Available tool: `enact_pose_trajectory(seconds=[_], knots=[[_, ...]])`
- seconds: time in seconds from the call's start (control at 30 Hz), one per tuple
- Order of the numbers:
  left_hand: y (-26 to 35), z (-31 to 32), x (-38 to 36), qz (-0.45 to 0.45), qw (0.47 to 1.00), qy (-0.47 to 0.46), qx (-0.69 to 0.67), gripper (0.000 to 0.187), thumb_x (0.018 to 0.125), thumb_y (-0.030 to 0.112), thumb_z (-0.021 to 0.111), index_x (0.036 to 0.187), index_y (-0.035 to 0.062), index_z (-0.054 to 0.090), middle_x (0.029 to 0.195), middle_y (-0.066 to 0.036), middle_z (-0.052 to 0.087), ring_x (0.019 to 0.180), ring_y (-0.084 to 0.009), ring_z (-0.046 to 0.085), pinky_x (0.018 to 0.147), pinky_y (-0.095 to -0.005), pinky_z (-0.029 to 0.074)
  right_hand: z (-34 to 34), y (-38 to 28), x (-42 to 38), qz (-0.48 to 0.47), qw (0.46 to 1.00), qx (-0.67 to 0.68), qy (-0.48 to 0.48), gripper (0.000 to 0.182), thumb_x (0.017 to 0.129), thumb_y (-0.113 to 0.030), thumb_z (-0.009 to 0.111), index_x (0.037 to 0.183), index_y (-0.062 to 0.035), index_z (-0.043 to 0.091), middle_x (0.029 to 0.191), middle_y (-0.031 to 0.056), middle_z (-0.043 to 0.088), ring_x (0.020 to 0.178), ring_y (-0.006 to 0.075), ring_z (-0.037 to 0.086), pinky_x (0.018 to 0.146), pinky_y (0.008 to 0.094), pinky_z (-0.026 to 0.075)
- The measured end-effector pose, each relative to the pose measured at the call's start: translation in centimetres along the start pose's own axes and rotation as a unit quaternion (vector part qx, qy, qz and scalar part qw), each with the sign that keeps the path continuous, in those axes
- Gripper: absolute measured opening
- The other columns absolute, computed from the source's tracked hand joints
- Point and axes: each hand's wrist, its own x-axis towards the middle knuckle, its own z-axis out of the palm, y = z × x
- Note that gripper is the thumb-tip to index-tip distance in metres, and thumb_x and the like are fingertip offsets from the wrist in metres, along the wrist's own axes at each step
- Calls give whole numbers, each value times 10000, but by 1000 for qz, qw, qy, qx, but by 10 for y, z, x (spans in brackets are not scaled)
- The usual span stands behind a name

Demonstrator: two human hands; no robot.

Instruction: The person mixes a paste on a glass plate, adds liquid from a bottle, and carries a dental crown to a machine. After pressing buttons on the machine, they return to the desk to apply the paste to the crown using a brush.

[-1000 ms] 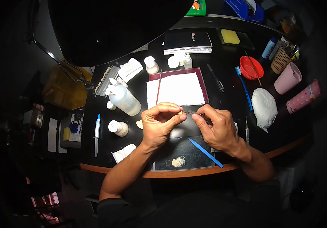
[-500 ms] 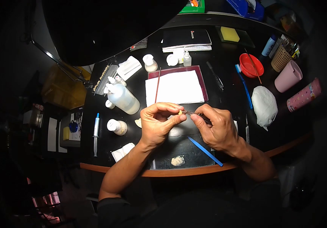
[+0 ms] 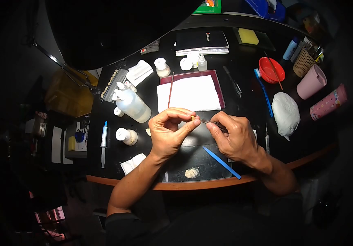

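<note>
Between thumb and index finger, my left hand pinches a small yellowish piece. My right hand is closed round a thin dark metal tool, whose tip points left at the piece; whether they touch is too small to tell. Both hands are above the near part of the dark table. Beneath them, a blue stick-like tool lies at a slant beside a small heap of cream material. Behind the hands, a white paper sheet rests on a dark red pad, with a thin brush across its left part.
Left of the hands stand a clear squeeze bottle, a white-capped jar and a syringe. To the right are a blue toothbrush, a red bowl, a white lump and a pink cup.
My left hand has shifted slightly left with the piece, widening the gap to my right hand. My right hand is nearly unmoved.
</note>
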Motion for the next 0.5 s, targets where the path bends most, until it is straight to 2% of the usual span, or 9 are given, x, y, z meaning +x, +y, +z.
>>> enact_pose_trajectory(seconds=[0.13, 0.23, 0.37, 0.5], knots=[[0, 1, 0, 2, 1000, 18, 16, 267, 852, -180, 783, 1029, 1, 699, 1089, -161, 740, 997, -183, 735, 915, -317, 617, 1, 0, 0, 10, 1000, -7, 4, 167, 986, -146, 728, 926, 0, 671, 667, 185, 675, 564, 325, 692, 515, 404, 495], [0, -3, 1, -47, 994, 77, -55, 264, 852, -181, 783, 1029, -6, 693, 1098, -161, 739, 1003, -175, 732, 922, -304, 608, 0, 1, 0, 20, 1000, -13, 11, 171, 983, -146, 731, 922, 4, 675, 677, 188, 683, 565, 325, 694, 514, 403, 498], [2, -6, 3, -36, 995, 85, -46, 217, 869, -139, 799, 1021, -15, 707, 1094, -155, 746, 983, -172, 747, 910, -290, 627, 0, 0, 0, 22, 1000, -16, 10, 166, 979, -139, 734, 923, 7, 677, 684, 186, 687, 565, 326, 694, 514, 404, 502], [5, 4, 2, 4, 997, 38, 60, 196, 847, -99, 843, 974, -13, 722, 1053, -147, 759, 949, -159, 742, 870, -281, 607, 2, 2, -1, -3, 999, -52, 2, 167, 974, -139, 739, 917, 2, 669, 701, 175, 687, 570, 322, 693, 511, 402, 501]])
